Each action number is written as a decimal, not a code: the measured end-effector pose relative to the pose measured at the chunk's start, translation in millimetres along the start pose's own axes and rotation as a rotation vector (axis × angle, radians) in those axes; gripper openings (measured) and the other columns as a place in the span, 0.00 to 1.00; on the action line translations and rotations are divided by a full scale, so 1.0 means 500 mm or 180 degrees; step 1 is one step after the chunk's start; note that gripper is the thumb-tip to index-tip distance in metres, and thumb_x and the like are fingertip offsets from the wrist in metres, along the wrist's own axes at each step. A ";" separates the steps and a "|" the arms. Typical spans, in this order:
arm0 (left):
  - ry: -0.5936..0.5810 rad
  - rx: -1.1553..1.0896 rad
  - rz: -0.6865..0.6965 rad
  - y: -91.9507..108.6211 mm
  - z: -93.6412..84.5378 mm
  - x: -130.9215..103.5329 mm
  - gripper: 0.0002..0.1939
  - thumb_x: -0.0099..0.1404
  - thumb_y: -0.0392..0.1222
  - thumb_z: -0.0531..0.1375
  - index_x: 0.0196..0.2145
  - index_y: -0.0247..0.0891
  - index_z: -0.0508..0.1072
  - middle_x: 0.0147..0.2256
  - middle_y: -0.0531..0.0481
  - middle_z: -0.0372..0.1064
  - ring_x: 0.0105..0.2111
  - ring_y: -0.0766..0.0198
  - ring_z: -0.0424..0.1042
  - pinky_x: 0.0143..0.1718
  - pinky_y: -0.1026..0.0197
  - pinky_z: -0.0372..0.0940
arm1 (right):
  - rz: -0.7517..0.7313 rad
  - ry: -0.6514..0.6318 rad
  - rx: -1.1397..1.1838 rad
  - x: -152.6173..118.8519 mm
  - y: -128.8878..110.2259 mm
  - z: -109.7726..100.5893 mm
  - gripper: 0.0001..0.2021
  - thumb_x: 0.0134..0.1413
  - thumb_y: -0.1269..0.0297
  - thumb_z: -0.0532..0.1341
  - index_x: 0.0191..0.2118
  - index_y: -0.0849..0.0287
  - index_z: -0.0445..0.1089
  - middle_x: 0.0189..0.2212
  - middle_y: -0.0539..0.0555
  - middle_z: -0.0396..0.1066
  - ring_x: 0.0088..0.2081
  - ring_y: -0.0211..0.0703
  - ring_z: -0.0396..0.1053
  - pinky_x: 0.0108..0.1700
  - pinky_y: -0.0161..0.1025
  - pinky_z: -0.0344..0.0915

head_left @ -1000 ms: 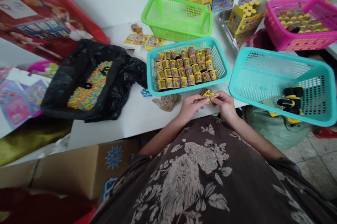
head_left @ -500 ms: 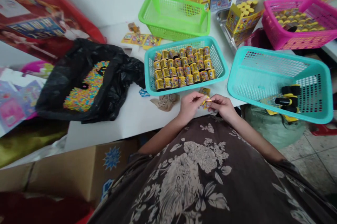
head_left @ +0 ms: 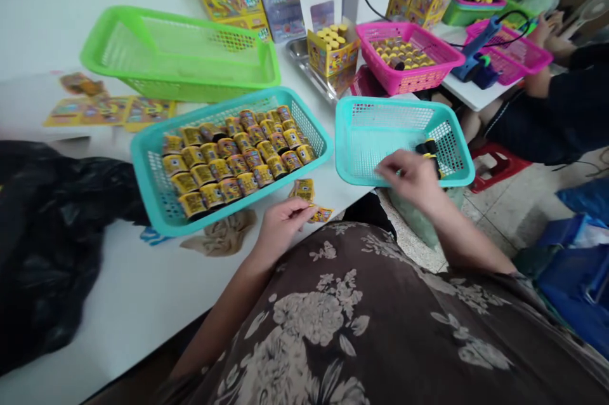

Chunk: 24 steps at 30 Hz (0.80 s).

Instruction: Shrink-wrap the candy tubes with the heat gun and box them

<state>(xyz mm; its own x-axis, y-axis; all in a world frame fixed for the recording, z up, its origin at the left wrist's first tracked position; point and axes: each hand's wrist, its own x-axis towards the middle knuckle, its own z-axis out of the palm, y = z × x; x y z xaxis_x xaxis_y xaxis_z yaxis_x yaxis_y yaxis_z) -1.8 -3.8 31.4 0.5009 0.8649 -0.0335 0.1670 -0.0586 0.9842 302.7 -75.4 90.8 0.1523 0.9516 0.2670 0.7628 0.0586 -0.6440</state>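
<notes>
My left hand pinches a small yellow printed label at the table's front edge. Just behind it lies a little stack of similar labels. Over the near side of the right turquoise basket is my right hand, smeared by motion, so its grip is unclear. Several small black containers with yellow parts lie in that basket, close to the hand. Rows of labelled small tubs fill much of the left turquoise basket.
A green basket stands behind. A crumpled brown cloth and black plastic bag lie on the left. Farther right are a yellow display box on a metal tray and a pink basket. Another person's arm shows at far right.
My right hand has left the label and moved right over the turquoise basket. My left hand still holds the label. The view has turned right.
</notes>
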 end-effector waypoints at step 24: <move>0.0347 -0.1078 -0.0414 -0.030 0.045 0.002 0.20 0.47 0.51 0.80 0.26 0.37 0.77 0.25 0.52 0.77 0.20 0.70 0.68 0.18 0.67 0.65 | 0.0703 -0.1650 -0.2136 0.228 0.163 0.002 0.29 0.51 0.64 0.75 0.60 0.60 0.77 0.49 0.58 0.82 0.48 0.53 0.79 0.51 0.42 0.72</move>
<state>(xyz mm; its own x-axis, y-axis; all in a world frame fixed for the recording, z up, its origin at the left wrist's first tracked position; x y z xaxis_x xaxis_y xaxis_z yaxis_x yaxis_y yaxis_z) 15.1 -13.3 12.6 0.3977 0.9033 -0.1611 -0.0762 0.2075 0.9753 381.5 38.2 68.3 0.1598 0.9470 -0.2786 0.9832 -0.1780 -0.0410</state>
